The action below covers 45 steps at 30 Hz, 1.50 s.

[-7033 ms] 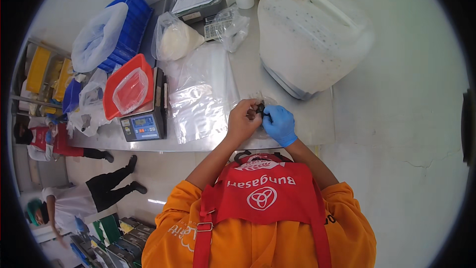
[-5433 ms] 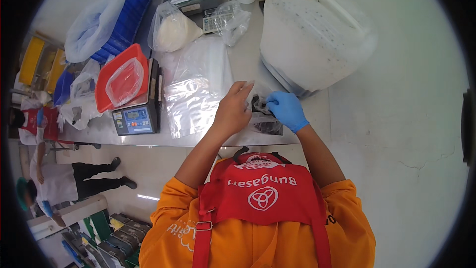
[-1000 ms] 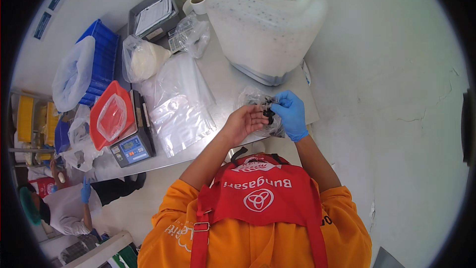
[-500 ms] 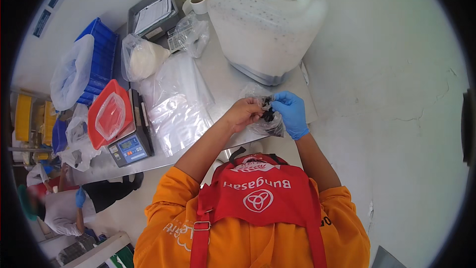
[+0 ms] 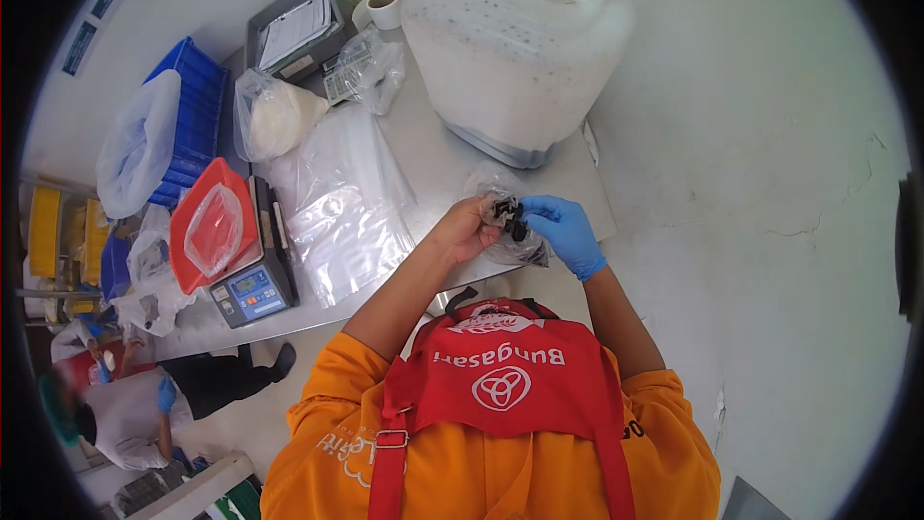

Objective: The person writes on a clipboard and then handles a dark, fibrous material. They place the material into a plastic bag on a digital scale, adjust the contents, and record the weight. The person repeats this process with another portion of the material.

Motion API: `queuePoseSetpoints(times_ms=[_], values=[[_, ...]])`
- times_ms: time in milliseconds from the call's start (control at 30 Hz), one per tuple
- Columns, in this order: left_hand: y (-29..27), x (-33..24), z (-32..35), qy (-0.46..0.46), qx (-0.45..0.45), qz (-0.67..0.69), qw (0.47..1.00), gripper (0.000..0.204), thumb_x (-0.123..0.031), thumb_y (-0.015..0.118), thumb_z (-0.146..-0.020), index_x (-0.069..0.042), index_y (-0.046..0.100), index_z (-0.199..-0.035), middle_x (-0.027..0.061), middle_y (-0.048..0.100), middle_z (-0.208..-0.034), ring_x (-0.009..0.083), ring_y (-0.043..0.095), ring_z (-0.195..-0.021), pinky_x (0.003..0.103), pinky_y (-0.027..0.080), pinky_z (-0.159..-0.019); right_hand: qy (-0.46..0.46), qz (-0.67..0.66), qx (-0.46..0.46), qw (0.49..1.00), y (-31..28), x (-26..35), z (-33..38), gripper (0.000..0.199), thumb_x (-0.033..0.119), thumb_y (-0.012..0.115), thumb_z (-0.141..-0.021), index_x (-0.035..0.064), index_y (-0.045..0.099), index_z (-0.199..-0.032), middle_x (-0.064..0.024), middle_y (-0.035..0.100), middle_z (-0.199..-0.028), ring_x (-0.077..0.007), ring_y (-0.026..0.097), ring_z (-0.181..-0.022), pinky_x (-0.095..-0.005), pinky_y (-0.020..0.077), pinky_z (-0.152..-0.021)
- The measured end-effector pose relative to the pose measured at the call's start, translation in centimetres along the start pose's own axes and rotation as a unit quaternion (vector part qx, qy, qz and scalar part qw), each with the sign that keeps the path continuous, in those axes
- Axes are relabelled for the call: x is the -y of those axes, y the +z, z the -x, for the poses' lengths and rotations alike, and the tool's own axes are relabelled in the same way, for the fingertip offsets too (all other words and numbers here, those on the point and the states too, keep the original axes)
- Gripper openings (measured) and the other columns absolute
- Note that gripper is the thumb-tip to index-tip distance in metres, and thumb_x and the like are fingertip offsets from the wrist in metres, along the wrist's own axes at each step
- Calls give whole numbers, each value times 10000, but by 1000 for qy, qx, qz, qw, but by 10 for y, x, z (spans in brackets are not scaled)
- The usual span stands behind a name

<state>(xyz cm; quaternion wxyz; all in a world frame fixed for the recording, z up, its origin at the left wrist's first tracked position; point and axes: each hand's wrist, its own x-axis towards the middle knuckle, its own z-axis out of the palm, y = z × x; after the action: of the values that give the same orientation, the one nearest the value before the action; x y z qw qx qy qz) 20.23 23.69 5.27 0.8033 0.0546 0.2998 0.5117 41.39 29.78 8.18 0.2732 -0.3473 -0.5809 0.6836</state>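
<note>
1. Your bare left hand [image 5: 466, 231] is grasping small black plastic pieces [image 5: 511, 221] over a crumpled clear plastic bag [image 5: 493, 179], near the grey metal surface's [image 5: 433, 164] front edge; your blue-gloved right hand's [image 5: 570, 233] grip isn't showing clearly.
2. If your pinch is loosening, pieces could be scattering.
3. A red plastic tray [image 5: 248, 220] is holding a clear plastic liner [image 5: 216, 231].

The small black object [image 5: 511, 221] between my bare left grip [image 5: 466, 231] and blue-gloved right grip [image 5: 570, 234] was too small to identify. A crumpled clear plastic bag [image 5: 381, 72] partly hid a pale rectangular calculator [image 5: 338, 87]; the upper edge clipped the large translucent white plastic jerrycan [image 5: 515, 53].
</note>
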Motion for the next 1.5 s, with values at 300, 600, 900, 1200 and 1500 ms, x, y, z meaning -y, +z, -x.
queuePoseSetpoints(times_ms=[300, 600, 900, 1200, 1500], values=[[-16, -23, 16, 17, -12, 33, 999, 128, -55, 545, -905, -26, 606, -1013, 29, 583, -838, 85, 482, -644, 186, 398, -512, 23, 38, 77, 996, 23, 16, -33, 346, 15, 608, -852, -43, 662, -1188, -80, 706, -1014, -120, 632, -888, -274, 511, -824], [-42, -43, 36, 37, -65, 102, 992, 83, 12, 581, -858, -44, 554, -914, 44, 590, -813, 90, 508, -620, 191, 413, -499, -90, 213, 86, 969, 60, -10, -73, 335, 74, 703, -789, 5, 680, -1116, -88, 644, -938, -170, 618, -817, -308, 513, -766], [-20, -6, 56, 442, -235, -431, 750, 252, 20, 702, -811, -50, 599, -1029, 94, 603, -1170, 144, 657, -895, 268, 543, -738, -56, 131, 47, 989, 79, -24, -79, 276, 70, 689, -809, -6, 653, -1072, -105, 664, -935, -138, 611, -793, -293, 512, -749], [-13, -13, 58, 519, -252, -623, 529, 269, 16, 750, -762, -16, 643, -1007, 149, 671, -1068, 234, 711, -846, 309, 588, -719, 30, -56, 136, 989, 70, -27, -84, 265, 30, 632, -865, -18, 644, -1125, -40, 671, -901, -94, 574, -712, -248, 479, -650], [-9, -5, 54, 546, -286, -509, 601, 237, 71, 679, -781, 6, 633, -1004, 123, 662, -999, 213, 712, -855, 298, 598, -749, 126, -216, 24, 968, 99, -26, -74, 281, 30, 612, -895, -1, 613, -1174, -33, 633, -864, -94, 553, -686, -232, 431, -572]])
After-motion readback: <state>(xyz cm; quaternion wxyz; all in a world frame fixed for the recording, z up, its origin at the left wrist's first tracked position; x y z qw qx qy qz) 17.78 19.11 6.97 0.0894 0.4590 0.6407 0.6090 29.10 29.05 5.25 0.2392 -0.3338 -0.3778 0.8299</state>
